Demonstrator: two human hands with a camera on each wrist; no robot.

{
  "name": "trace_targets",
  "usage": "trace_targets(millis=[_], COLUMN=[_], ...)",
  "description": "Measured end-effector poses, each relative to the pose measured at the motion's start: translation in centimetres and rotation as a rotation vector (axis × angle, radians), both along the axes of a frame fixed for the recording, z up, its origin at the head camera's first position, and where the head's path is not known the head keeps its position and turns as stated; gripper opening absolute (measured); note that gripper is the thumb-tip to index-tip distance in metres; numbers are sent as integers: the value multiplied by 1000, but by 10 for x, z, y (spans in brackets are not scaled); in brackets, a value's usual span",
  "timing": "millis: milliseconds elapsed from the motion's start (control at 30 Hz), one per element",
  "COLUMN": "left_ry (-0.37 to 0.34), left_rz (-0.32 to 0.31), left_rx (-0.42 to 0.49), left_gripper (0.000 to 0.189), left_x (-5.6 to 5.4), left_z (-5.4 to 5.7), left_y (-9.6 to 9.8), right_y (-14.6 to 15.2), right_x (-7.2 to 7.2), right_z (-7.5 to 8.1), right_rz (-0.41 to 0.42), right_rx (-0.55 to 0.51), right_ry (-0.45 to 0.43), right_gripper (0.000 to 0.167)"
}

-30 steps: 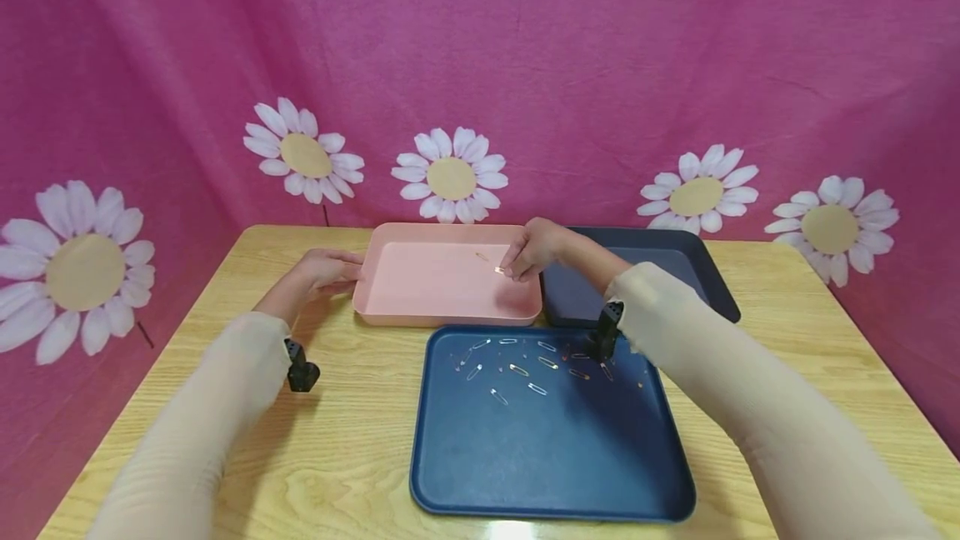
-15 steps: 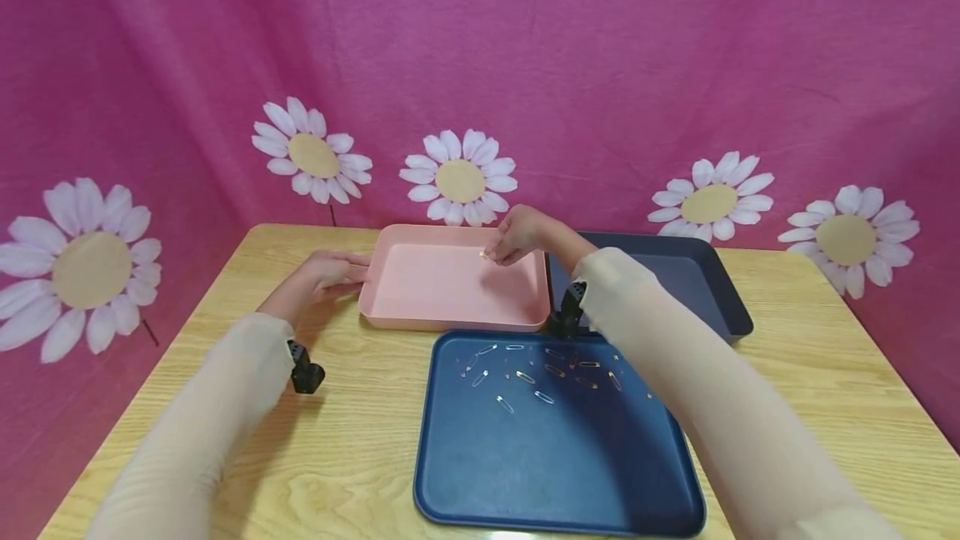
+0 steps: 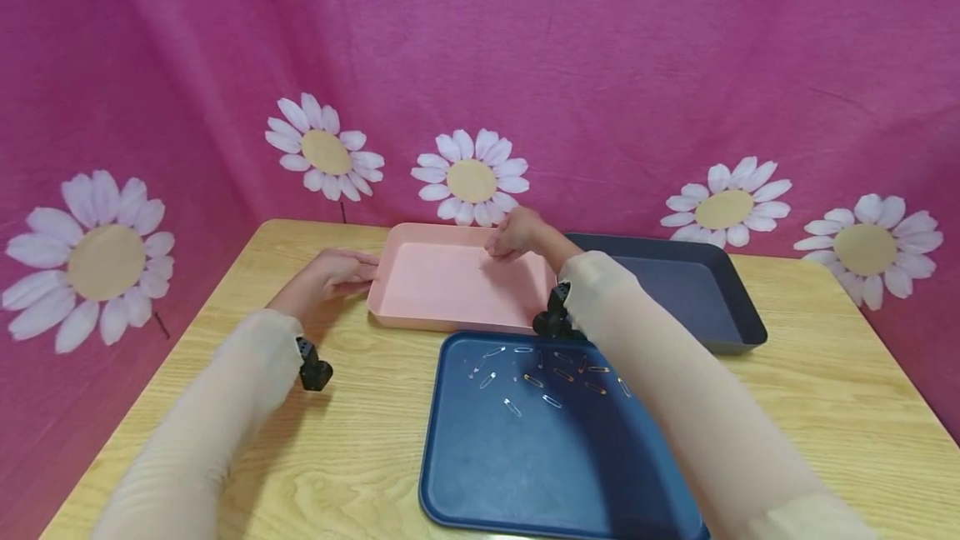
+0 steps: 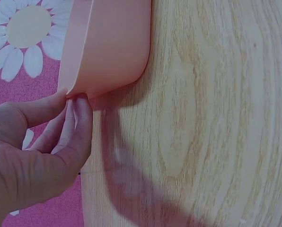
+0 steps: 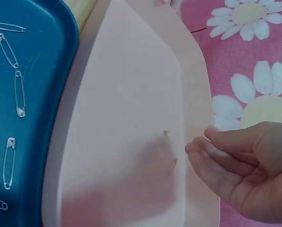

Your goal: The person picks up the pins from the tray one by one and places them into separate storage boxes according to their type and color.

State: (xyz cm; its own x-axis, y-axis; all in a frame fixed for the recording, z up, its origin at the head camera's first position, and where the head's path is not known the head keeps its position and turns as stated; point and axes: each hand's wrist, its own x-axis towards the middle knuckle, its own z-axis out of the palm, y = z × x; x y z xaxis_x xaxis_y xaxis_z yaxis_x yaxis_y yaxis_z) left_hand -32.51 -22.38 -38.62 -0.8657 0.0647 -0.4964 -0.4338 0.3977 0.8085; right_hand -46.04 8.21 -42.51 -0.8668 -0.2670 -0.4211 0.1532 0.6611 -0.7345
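Observation:
My left hand [image 3: 341,272] pinches the left edge of the pink tray [image 3: 442,294]; in the left wrist view the thumb lies on the rim [image 4: 74,71], fingertips underneath. Over the back right part of that tray is my right hand [image 3: 516,236]. Its fingers are loosely bent, and a gap shows between thumb and fingertips in the right wrist view. Below them, gold safety pins [image 5: 174,163] appear inside the pink tray, faint and partly blurred. Silver and gold safety pins [image 3: 551,401] lie scattered over the far half of the blue tray [image 3: 525,473].
A dark grey tray [image 3: 686,290] stands right of the pink one, partly behind my right forearm. All the trays are on a wooden table [image 3: 360,440]. A pink cloth with daisies [image 3: 600,65] hangs behind and at the left.
My right hand has moved left and back over the pink tray and let go of a gold safety pin it was pinching. The left hand keeps its hold; the head view has shifted slightly.

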Motion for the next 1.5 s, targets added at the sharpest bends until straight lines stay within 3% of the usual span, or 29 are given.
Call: trace_targets(millis=[33,100,200,267,333,467,567,833,1200,1500], left_ry=[-1,-5,-9,-14,-15,-11,0,20,25,-11], left_rz=[1,6,12,19,26,30,22,17,32,44], left_rx=[-3,-9,-13,-17,-19,-17,-11,-9,-1,-22], left_gripper=[46,46,45,44,44,44,44,45,44,46], left_x=[0,0,0,0,1,2,4,5,8,6], left_z=[0,1,2,1,1,0,1,3,5,5], left_y=[1,3,5,6,8,9,8,6,7,10], right_y=[-1,1,11,20,20,18,24,44,57,60], right_x=[15,25,27,22,45,103,128,166,218,243], right_z=[14,21,20,10,24,63,72,70,60,39], right_rz=[6,24,65,101,85,47,63,60,113,135], right_rx=[25,28,-8,-40,2,51,29,44,-83,18], right_ry=[9,16,-7,-9,13,72,104,166,108,128], right_gripper=[22,22,17,19,19,25,27,23,21,13])
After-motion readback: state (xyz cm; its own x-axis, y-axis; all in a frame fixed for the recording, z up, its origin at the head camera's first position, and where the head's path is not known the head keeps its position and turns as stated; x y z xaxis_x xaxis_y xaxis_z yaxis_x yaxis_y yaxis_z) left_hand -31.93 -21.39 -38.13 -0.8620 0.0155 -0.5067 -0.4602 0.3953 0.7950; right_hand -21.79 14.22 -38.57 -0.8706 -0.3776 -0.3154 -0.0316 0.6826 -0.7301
